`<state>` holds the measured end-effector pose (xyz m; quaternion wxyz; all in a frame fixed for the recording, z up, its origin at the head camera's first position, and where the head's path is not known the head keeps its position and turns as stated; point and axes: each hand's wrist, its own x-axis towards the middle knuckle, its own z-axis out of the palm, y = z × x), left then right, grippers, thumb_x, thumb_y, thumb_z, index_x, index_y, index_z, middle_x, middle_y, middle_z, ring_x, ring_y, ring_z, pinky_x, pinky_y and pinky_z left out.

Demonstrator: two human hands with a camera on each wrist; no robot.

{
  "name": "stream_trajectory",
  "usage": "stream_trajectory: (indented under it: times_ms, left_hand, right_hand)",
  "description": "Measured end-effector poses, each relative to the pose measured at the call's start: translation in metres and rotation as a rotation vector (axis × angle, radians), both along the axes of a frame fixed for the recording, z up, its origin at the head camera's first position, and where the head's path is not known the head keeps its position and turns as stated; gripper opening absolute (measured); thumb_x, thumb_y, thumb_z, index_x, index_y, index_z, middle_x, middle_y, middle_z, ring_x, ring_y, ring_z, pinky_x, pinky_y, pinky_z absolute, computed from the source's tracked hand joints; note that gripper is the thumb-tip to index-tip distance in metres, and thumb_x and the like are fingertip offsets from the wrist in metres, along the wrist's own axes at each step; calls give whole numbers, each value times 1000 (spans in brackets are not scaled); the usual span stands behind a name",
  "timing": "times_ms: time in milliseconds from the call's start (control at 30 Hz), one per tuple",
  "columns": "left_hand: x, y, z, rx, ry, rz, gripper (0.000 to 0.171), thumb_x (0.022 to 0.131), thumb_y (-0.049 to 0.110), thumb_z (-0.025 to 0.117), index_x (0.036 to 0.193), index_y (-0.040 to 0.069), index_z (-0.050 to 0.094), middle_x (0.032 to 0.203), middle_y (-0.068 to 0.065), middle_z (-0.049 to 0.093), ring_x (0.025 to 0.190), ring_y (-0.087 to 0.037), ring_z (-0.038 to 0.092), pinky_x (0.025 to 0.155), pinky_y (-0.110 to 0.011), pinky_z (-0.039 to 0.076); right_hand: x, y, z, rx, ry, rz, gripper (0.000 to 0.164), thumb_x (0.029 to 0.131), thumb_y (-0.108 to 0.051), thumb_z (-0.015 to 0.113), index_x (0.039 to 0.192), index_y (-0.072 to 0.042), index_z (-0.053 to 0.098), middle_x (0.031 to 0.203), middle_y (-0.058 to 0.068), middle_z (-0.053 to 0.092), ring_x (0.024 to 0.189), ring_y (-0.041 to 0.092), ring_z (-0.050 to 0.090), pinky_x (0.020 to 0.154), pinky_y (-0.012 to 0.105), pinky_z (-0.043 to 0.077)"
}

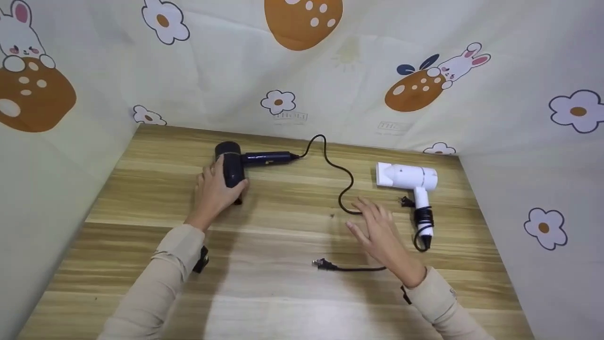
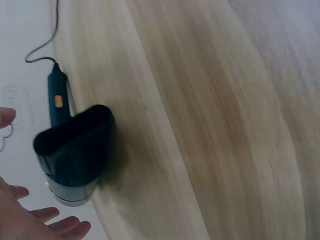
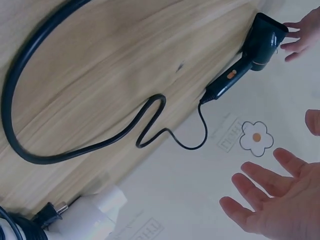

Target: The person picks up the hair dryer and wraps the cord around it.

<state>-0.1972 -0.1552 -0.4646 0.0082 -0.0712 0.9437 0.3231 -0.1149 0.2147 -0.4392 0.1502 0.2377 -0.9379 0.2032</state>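
Note:
A black hair dryer (image 1: 233, 167) lies on the wooden table at the back left, its handle pointing right. Over its barrel is my left hand (image 1: 211, 191); in the left wrist view that hand's fingers are spread beside the dryer's nozzle (image 2: 80, 155), not wrapped round it. From the handle a black cord (image 1: 350, 182) winds right and runs beneath my right hand (image 1: 380, 233). The right hand's fingers are loosely spread and hold nothing. Left of the right wrist lies the cord's plug (image 1: 324, 264). Whether the right hand touches the cord, I cannot tell.
A white hair dryer (image 1: 408, 177) lies at the right, its black cord (image 1: 423, 217) wrapped round the handle and its plug (image 1: 406, 202) beside it. Patterned cloth walls (image 1: 226, 85) with bunnies and flowers enclose the wooden table (image 1: 155, 189) at the back and sides.

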Motion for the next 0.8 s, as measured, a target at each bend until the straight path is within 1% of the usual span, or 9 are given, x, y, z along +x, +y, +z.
stream_trajectory:
  times_ms: [100,200,267,367,433,567,633,700,800]
  left_hand:
    - [-8,-1,-4,-14,-28,29,95,82,59,53,150,14,4,144,-30,24,123,-48,31,101,-60,29]
    - [-15,-4,-7,-45,-46,51,99,82,62,51,150,10,1,142,-32,25,122,-49,32,101,-59,30]
    - [-18,-6,-9,-67,-61,60,100,82,63,50,149,6,3,140,-33,27,122,-50,32,101,-59,31]
    - [-21,-8,-11,-82,-90,73,100,82,64,48,148,1,7,139,-35,29,123,-52,32,101,-59,33]
    - [-22,-8,-10,-70,-107,81,99,83,65,46,147,-1,9,138,-36,30,124,-52,33,101,-58,33]
    - [-25,-4,-9,-17,-149,102,100,83,66,44,146,-4,10,139,-35,29,126,-51,32,103,-56,32]
    - [-26,-1,-9,-2,-161,106,100,84,65,44,145,-6,10,139,-35,30,125,-50,34,103,-55,34]
    - [-26,2,-9,-12,-154,105,99,84,63,45,144,-8,10,138,-35,32,123,-49,38,102,-54,36]
    - [-26,5,-11,-38,-111,104,96,85,56,50,142,-11,12,133,-36,37,119,-49,43,99,-54,39]
  right_hand:
    - [3,-2,-1,12,15,14,49,88,-29,62,129,-6,49,133,19,49,116,40,47,99,56,34]
    - [5,-3,-1,28,42,32,50,87,-28,62,129,-5,49,132,19,50,115,40,48,98,56,36]
    - [7,-4,-2,42,56,41,49,86,-28,63,128,-5,50,132,19,50,115,40,48,97,56,37]
    - [9,-4,-2,55,53,49,47,86,-27,63,126,-4,51,131,18,51,115,39,49,96,55,38]
    - [10,-4,-2,60,46,51,45,87,-27,63,125,-5,52,131,17,52,115,38,49,96,54,38]
    - [13,-3,-1,65,31,53,44,88,-28,62,125,-6,52,130,17,52,113,36,50,97,53,38]
    - [14,-3,-1,70,24,51,44,88,-28,61,126,-6,52,131,16,52,114,35,50,98,52,38]
    - [15,-3,0,75,19,49,44,89,-29,61,126,-6,52,131,15,52,114,34,50,99,52,38]
    - [15,-3,0,87,22,49,43,89,-28,61,124,-5,53,129,15,53,113,34,50,98,52,39]
